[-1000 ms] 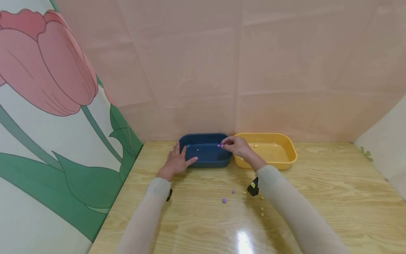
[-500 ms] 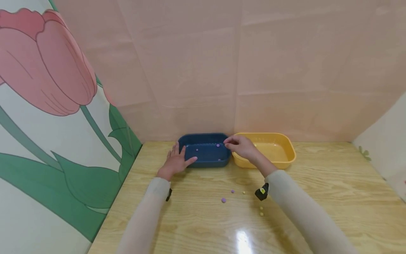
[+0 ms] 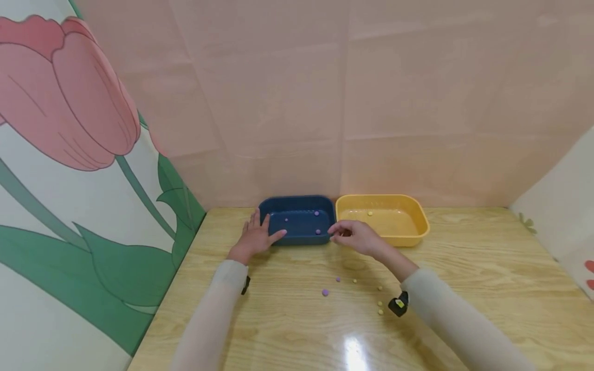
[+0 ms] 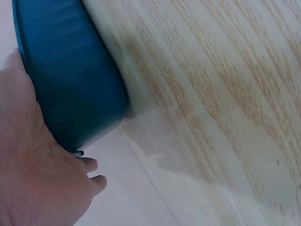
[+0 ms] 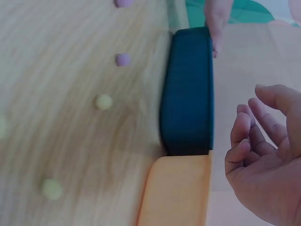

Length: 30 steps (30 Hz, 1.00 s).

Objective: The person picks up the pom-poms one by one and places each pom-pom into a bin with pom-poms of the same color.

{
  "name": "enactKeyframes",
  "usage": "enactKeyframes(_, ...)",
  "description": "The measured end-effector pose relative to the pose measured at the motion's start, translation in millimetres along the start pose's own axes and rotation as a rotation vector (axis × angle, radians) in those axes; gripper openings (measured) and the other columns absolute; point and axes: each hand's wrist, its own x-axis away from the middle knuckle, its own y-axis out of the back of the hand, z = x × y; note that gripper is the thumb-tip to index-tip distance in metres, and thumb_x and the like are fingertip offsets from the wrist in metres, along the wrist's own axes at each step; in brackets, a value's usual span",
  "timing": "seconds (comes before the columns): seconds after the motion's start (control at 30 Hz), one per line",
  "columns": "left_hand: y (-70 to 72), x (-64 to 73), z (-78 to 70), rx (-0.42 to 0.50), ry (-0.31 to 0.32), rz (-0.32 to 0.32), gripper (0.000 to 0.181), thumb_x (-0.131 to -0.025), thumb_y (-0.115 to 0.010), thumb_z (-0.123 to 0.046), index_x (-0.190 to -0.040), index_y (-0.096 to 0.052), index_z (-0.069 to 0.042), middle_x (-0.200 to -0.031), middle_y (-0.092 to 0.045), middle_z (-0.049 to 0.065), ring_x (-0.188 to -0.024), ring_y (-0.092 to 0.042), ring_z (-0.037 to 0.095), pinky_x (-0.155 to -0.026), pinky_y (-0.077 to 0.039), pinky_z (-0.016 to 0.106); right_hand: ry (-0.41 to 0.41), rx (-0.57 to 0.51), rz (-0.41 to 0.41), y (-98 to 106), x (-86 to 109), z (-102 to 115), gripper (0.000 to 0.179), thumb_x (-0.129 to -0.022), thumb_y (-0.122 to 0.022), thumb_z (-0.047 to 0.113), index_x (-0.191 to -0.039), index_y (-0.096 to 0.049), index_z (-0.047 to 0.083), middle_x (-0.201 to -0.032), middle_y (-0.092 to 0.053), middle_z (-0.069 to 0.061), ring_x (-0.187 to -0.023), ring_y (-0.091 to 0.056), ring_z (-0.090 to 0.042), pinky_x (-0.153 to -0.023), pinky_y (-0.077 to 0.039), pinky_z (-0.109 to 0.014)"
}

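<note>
My left hand [image 3: 254,238] rests with spread, fairly straight fingers on the left end of the blue tray [image 3: 299,228], thumb at its near rim. In the left wrist view the palm lies along the tray's edge. Three small purple balls [image 3: 316,213] lie inside that tray. My right hand [image 3: 357,237] hovers above the near side where the blue tray meets the yellow tray [image 3: 399,225]. Its fingers [image 5: 241,129] are loosely bent with the thumb apart, and nothing is between them. One yellow ball [image 3: 369,213] lies in the yellow tray.
Nearer on the wooden table [image 3: 278,324] lie two purple balls [image 3: 325,292] and several small yellow balls [image 3: 380,303]. Behind the trays rises a pink-covered wall [image 3: 287,129]. A tulip-patterned panel [image 3: 93,103] stands at the left, a pale wall at the right.
The right hand has let a purple ball drop into the blue tray, then drawn back toward the near side, fingers loosening. The left hand has stayed on the tray.
</note>
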Motion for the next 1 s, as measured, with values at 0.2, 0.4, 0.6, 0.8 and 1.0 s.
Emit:
enactKeyframes(0.2, -0.1, 1.0, -0.4, -0.004, 0.011, 0.002, 0.100, -0.095, -0.032, -0.078, -0.163, -0.012, -0.008, -0.168, 0.011, 0.022, -0.156, 0.007, 0.038, -0.124, -0.003, 0.056, 0.031, 0.011, 0.019, -4, 8.1, -8, 0.016, -0.096, -0.071, 0.017, -0.111, -0.074, 0.013, -0.095, -0.068, 0.000, -0.084, -0.058, -0.016, -0.070, -0.049, -0.027)
enactKeyframes(0.4, 0.1, 1.9, -1.1, 0.020, 0.019, 0.003, 0.098, -0.096, -0.034, -0.076, -0.163, -0.013, -0.009, -0.168, 0.012, 0.020, -0.156, 0.008, 0.037, -0.124, -0.002, 0.055, 0.048, 0.010, 0.067, -5, 14.8, -18, 0.020, -0.097, -0.070, 0.016, -0.115, -0.073, 0.010, -0.094, -0.067, 0.000, -0.083, -0.058, -0.016, -0.068, -0.049, -0.025)
enactKeyframes(0.6, -2.8, -1.4, 1.1, 0.005, 0.005, -0.004, 0.099, -0.096, -0.033, -0.077, -0.163, -0.013, -0.008, -0.168, 0.013, 0.021, -0.156, 0.006, 0.039, -0.124, -0.002, 0.056, 0.116, -0.004, 0.131, -6, 21.0, -25, 0.023, -0.095, -0.072, 0.013, -0.116, -0.072, 0.004, -0.093, -0.069, -0.002, -0.081, -0.060, -0.015, -0.069, -0.050, -0.024)
enactKeyframes(0.8, -3.0, -1.9, 2.3, 0.011, 0.004, 0.002, 0.100, -0.095, -0.031, -0.079, -0.163, -0.012, -0.009, -0.168, 0.014, 0.020, -0.155, 0.009, 0.037, -0.124, -0.002, 0.056, 0.159, -0.015, 0.201, -9, 26.0, -32, 0.025, -0.094, -0.072, 0.009, -0.117, -0.071, 0.000, -0.092, -0.070, -0.001, -0.081, -0.062, -0.016, -0.068, -0.051, -0.024)
enactKeyframes(1.0, -4.0, -1.7, 2.8, 0.015, 0.002, 0.000, 0.101, -0.094, -0.030, -0.080, -0.163, -0.012, -0.009, -0.168, 0.014, 0.019, -0.156, 0.009, 0.036, -0.124, -0.002, 0.055, 0.177, 0.010, 0.260, -11, 30.8, -37, 0.026, -0.094, -0.071, 0.010, -0.118, -0.071, 0.000, -0.094, -0.071, -0.001, -0.085, -0.063, -0.016, -0.073, -0.052, -0.023)
